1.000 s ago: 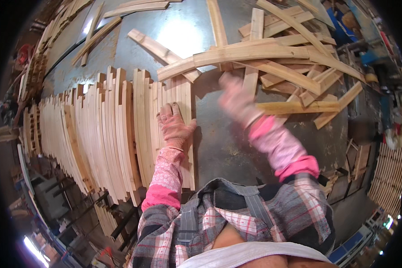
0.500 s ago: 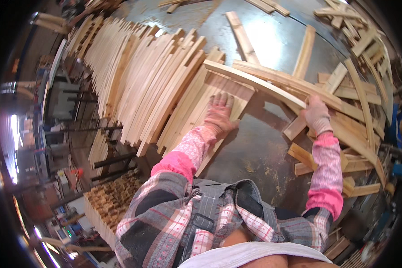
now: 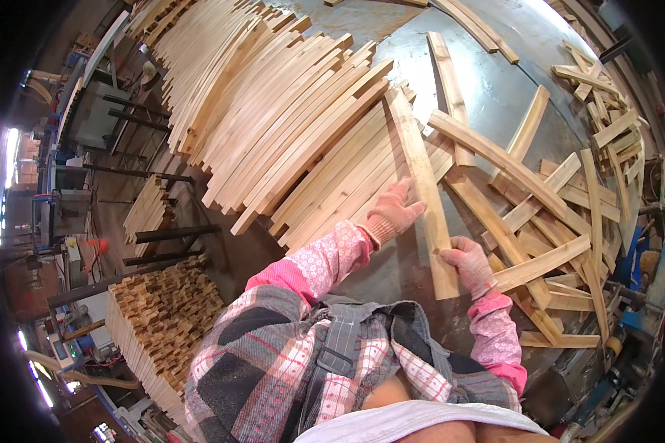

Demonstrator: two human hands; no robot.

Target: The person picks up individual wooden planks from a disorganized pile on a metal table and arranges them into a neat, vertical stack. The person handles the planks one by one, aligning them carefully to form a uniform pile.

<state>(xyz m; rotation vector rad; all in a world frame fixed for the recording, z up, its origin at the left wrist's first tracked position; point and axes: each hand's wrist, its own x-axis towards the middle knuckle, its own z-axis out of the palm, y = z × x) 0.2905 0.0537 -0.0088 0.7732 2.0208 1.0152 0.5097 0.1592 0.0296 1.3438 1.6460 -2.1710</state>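
A long pale wooden strip slants in front of me, its far end beside the row of laid-out strips. My right hand, in a light glove, is closed on the right edge of this strip near its close end. My left hand, also gloved, is open, fingers stretched and thumb apart. It is over the nearest strips of the row, its fingertips close to the held strip's left edge; whether they touch cannot be made out.
Loose wooden strips lie crossed on the metal table to the right. Further strips are heaped at the far right. A stack of wood with its cut ends showing stands at lower left, below dark metal bars.
The held strip has swung from lying crosswise to pointing away from me. My right hand came nearer and leftward with it. My left hand lifted from the flat strips and shifted slightly nearer.
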